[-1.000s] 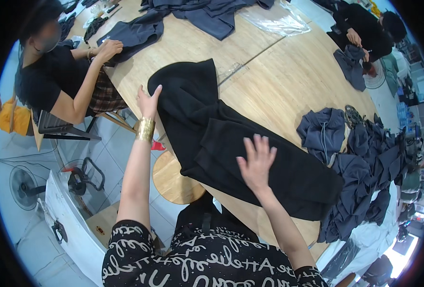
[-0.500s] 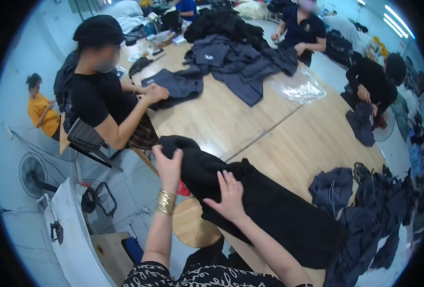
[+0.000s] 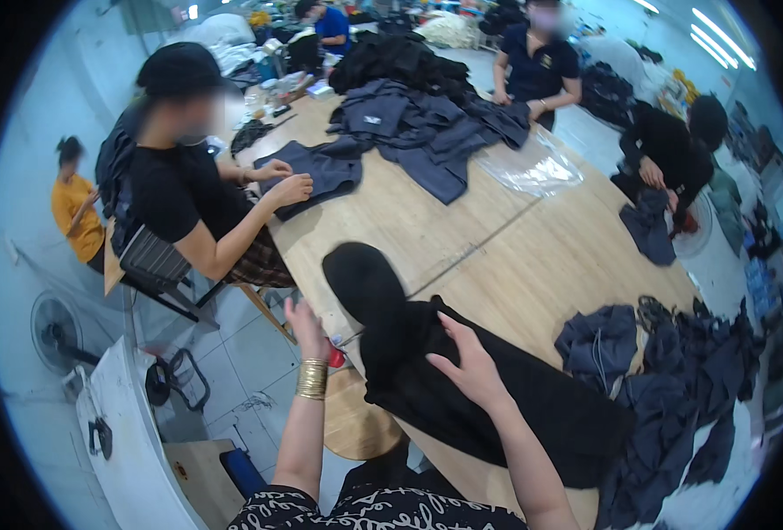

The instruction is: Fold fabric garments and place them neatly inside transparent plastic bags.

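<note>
1. One view is available, the head camera looking down; all positions below are given on a clock face centred on that picture.
2. Work item: a black garment (image 3: pixel 462 389) lies on the near edge of the wooden table (image 3: pixel 515 256), running from centre toward 5 o'clock. Its upper end forms a rounded flap near centre; its lower end reaches the pile of dark grey-blue garments (image 3: pixel 674 389) at 4 o'clock.
3. Right hand (image 3: pixel 471 367): fingers spread, palm flat on the middle of the black garment, pressing it to the table. It grips nothing.
4. Left hand (image 3: pixel 307 329): raised at 7 o'clock, just off the table edge beside the garment's left margin. Fingers are loosely extended; whether they pinch the cloth edge cannot be determined. A gold bangle (image 3: pixel 312 378) sits on the wrist, and a small red object (image 3: pixel 336 357) shows just beside the hand.
5. Progress, judged: the garment is laid out and partly flattened, with one end apparently turned over. Folds remain uneven, so smoothing or folding appears unfinished. The pile at 4 o'clock appears unsorted.
6. Surroundings: a seated person in black (image 3: pixel 188 203) at 10 o'clock handles a grey-blue garment (image 3: pixel 321 172). A larger heap (image 3: pixel 427 124) lies at 12 o'clock, with clear plastic wrap (image 3: pixel 537 168) at 1 o'clock. A round wooden stool (image 3: pixel 360 424) stands under the table edge at 6 o'clock.
</note>
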Motion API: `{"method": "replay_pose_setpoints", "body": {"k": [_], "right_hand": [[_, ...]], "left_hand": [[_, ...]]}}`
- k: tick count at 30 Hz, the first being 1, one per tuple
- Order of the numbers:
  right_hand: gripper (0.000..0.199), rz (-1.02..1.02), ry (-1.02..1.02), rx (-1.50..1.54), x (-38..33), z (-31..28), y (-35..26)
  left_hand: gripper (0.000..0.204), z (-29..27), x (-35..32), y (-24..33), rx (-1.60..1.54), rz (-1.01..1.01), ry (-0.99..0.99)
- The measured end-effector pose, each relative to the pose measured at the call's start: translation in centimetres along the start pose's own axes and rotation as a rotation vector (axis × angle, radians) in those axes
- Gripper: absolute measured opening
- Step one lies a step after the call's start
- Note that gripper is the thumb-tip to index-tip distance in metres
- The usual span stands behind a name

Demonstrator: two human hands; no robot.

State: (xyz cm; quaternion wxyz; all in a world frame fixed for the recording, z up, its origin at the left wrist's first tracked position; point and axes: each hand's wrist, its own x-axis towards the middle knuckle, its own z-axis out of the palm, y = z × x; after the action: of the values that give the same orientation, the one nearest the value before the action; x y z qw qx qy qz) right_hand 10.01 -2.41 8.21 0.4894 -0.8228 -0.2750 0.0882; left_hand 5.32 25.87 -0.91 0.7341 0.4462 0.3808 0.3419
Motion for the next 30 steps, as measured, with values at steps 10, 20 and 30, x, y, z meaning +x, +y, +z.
{"method": "replay_pose_setpoints", "body": {"k": [10,20,30], "right_hand": [[0.044,0.787,0.956,-0.633,-31.5,-14.6,18.2],[0.053,1.163,1.077,-0.571,-31.2,-18.3,22.6],[0.062,0.942,0.358,-0.735,-28.0,-23.1,24.4]], "left_hand": [[0.045,8.3,-12.5,-1.5,0.826,0.867,-0.781],[0.061,12.2,-25.6,-17.1,1.209,1.147,-1.602],[0.067,11.6,-24.2,-16.0,1.298,1.137,-1.631]]}}
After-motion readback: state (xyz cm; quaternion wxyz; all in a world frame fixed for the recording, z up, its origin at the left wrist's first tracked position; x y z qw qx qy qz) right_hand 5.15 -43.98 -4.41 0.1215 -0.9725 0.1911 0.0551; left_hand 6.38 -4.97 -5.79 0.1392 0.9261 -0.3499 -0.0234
